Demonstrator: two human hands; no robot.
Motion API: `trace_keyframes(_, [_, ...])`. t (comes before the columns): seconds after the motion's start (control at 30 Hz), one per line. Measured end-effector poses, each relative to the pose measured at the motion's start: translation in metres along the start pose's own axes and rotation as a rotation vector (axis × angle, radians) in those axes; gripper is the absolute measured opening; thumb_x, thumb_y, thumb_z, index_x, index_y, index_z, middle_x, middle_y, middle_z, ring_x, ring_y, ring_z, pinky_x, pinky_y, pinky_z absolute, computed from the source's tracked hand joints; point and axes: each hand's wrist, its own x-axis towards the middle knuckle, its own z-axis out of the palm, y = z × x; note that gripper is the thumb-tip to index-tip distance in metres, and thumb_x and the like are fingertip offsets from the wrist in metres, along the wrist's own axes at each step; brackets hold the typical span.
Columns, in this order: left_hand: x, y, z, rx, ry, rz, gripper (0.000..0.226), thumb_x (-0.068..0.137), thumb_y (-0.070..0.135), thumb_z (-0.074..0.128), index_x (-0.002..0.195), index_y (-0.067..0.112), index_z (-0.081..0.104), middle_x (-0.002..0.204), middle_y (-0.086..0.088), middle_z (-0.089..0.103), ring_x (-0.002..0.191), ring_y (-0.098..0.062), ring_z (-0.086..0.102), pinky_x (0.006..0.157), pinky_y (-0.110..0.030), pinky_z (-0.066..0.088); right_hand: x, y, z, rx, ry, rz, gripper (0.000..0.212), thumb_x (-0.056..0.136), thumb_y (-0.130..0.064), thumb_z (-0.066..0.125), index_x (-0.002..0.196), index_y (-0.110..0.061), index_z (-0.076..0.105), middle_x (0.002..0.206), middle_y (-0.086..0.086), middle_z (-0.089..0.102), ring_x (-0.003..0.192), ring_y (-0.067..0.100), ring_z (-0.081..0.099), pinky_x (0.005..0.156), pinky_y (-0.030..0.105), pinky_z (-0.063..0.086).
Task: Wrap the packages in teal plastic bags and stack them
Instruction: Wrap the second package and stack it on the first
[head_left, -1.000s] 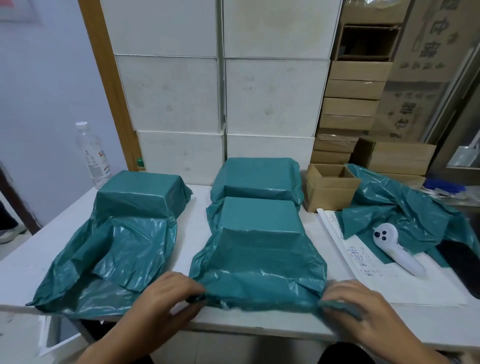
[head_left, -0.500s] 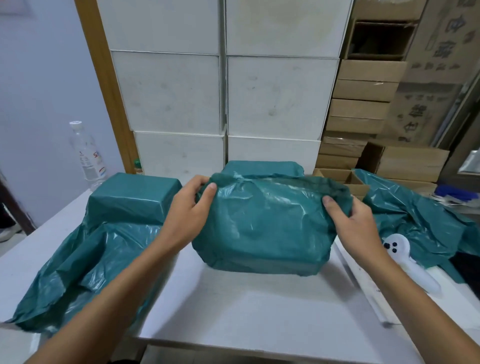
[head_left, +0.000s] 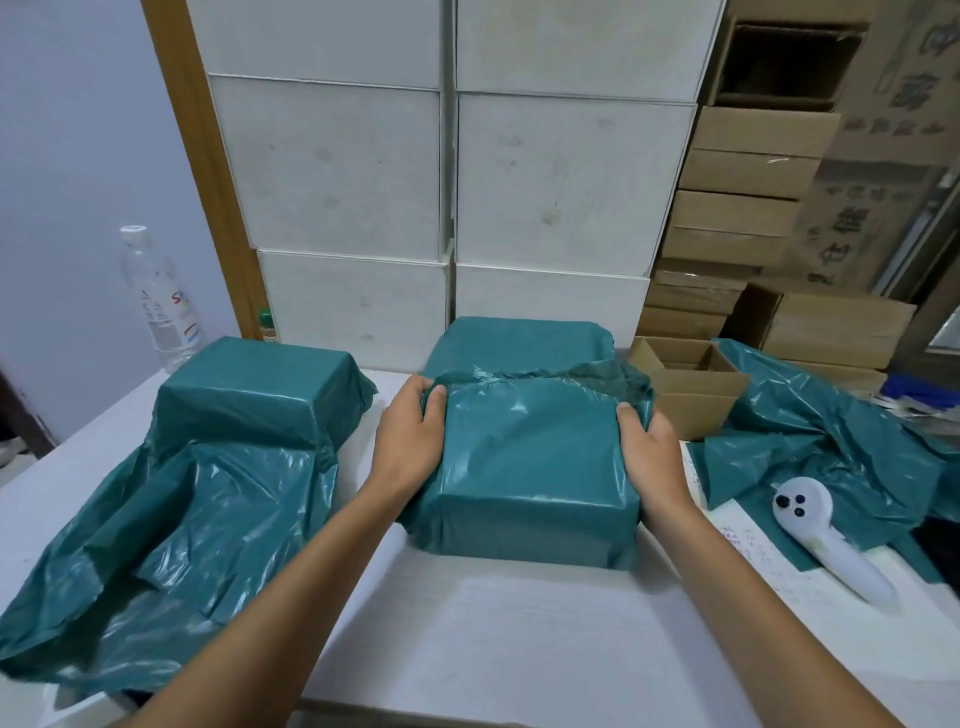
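A box-shaped package in a teal bag (head_left: 530, 467) lies flat at the centre of the white table (head_left: 493, 639). My left hand (head_left: 410, 436) grips its left side and my right hand (head_left: 649, 452) grips its right side, both pinching the loose plastic at the far top edge. Behind it sits a second wrapped teal package (head_left: 514, 343), partly hidden. A third package (head_left: 254, 395) stands on the left with its teal bag spread loose toward me.
Loose teal bags (head_left: 821, 431) lie on the right, with a white handheld device (head_left: 815, 530) on papers (head_left: 748, 551). An open cardboard box (head_left: 685, 384) sits behind. White foam boxes (head_left: 447, 182) and stacked cartons (head_left: 743, 208) line the back. A plastic bottle (head_left: 156, 296) stands far left.
The centre package's loose bag flap, which lay toward me, has been folded over; the package was tipped up and now lies flat again, with both hands on its sides.
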Motion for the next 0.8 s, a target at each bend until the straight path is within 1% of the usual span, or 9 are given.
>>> trace_keyframes(0.07, [-0.005, -0.004, 0.000, -0.037, -0.008, -0.013, 0.015, 0.109, 0.030, 0.050, 0.106, 0.022, 0.063, 0.096, 0.009, 0.071, 0.090, -0.015, 0.067, 0.077, -0.035, 0.048, -0.004, 0.003, 0.000, 0.017, 0.027, 0.005, 0.029, 0.103, -0.038, 0.053, 0.114, -0.015, 0.067, 0.106, 0.004, 0.073, 0.102, 0.028, 0.069, 0.091, 0.044, 0.056])
trace_keyframes(0.17, [-0.016, -0.012, 0.000, -0.143, -0.031, -0.028, 0.007, 0.106, 0.027, 0.052, 0.103, 0.034, 0.053, 0.086, -0.007, 0.074, 0.072, -0.020, 0.062, 0.070, -0.039, 0.049, -0.013, 0.007, -0.005, 0.034, 0.057, 0.057, 0.030, 0.096, -0.029, 0.061, 0.101, -0.001, 0.069, 0.092, 0.009, 0.073, 0.088, 0.029, 0.070, 0.068, 0.034, 0.050])
trace_keyframes(0.3, [-0.026, -0.013, -0.005, -0.086, -0.041, -0.025, 0.013, 0.105, 0.021, 0.048, 0.105, 0.035, 0.046, 0.068, -0.007, 0.058, 0.062, -0.020, 0.050, 0.063, -0.038, 0.043, -0.023, 0.014, -0.010, 0.058, -0.002, 0.194, 0.033, 0.088, -0.035, 0.069, 0.096, -0.003, 0.073, 0.098, 0.012, 0.078, 0.091, 0.029, 0.075, 0.075, 0.037, 0.057])
trace_keyframes(0.4, [-0.027, -0.014, -0.009, 0.000, -0.084, -0.034, 0.016, 0.105, 0.020, 0.046, 0.100, 0.033, 0.053, 0.073, -0.002, 0.066, 0.063, -0.020, 0.052, 0.064, -0.037, 0.045, -0.026, 0.011, -0.012, 0.082, -0.068, 0.254, 0.019, 0.093, -0.031, 0.070, 0.092, -0.013, 0.071, 0.090, 0.004, 0.075, 0.082, 0.023, 0.071, 0.064, 0.031, 0.053])
trace_keyframes(0.47, [-0.027, -0.014, -0.011, 0.062, -0.115, -0.026, 0.025, 0.105, 0.015, 0.046, 0.099, 0.032, 0.063, 0.084, 0.007, 0.072, 0.070, -0.017, 0.060, 0.070, -0.035, 0.049, -0.028, 0.006, -0.013, 0.107, -0.084, 0.291, 0.013, 0.095, -0.027, 0.070, 0.088, -0.016, 0.067, 0.084, 0.002, 0.071, 0.075, 0.020, 0.069, 0.062, 0.028, 0.050])
trace_keyframes(0.53, [-0.028, -0.011, -0.012, 0.089, -0.150, -0.028, 0.032, 0.104, 0.013, 0.045, 0.100, 0.030, 0.072, 0.098, 0.010, 0.076, 0.087, -0.015, 0.069, 0.081, -0.034, 0.054, -0.028, 0.003, -0.013, 0.114, -0.081, 0.304, 0.015, 0.096, -0.024, 0.070, 0.084, -0.017, 0.064, 0.080, 0.001, 0.069, 0.071, 0.019, 0.066, 0.059, 0.027, 0.048])
trace_keyframes(0.63, [-0.025, -0.007, -0.016, 0.085, -0.225, -0.051, 0.038, 0.102, 0.009, 0.044, 0.094, 0.023, 0.078, 0.100, 0.009, 0.079, 0.098, -0.016, 0.073, 0.088, -0.036, 0.059, -0.026, 0.004, -0.013, 0.076, -0.064, 0.285, 0.020, 0.091, -0.021, 0.075, 0.084, -0.010, 0.061, 0.082, 0.004, 0.071, 0.069, 0.020, 0.066, 0.057, 0.026, 0.048])
trace_keyframes(0.7, [-0.020, -0.009, -0.020, 0.081, -0.293, -0.082, 0.041, 0.098, 0.008, 0.044, 0.087, 0.022, 0.081, 0.098, 0.008, 0.080, 0.101, -0.017, 0.074, 0.095, -0.039, 0.059, -0.023, 0.005, -0.013, 0.045, -0.030, 0.258, 0.026, 0.082, -0.022, 0.080, 0.087, -0.012, 0.057, 0.086, 0.006, 0.073, 0.071, 0.022, 0.066, 0.062, 0.029, 0.051])
trace_keyframes(0.8, [-0.015, -0.004, -0.027, 0.049, -0.357, -0.166, 0.041, 0.093, 0.022, 0.046, 0.084, 0.034, 0.084, 0.109, 0.013, 0.079, 0.111, -0.015, 0.070, 0.107, -0.043, 0.053, -0.019, -0.001, -0.017, -0.177, 0.034, 0.160, 0.036, 0.076, -0.030, 0.083, 0.102, -0.022, 0.060, 0.098, 0.000, 0.072, 0.087, 0.023, 0.068, 0.074, 0.036, 0.053])
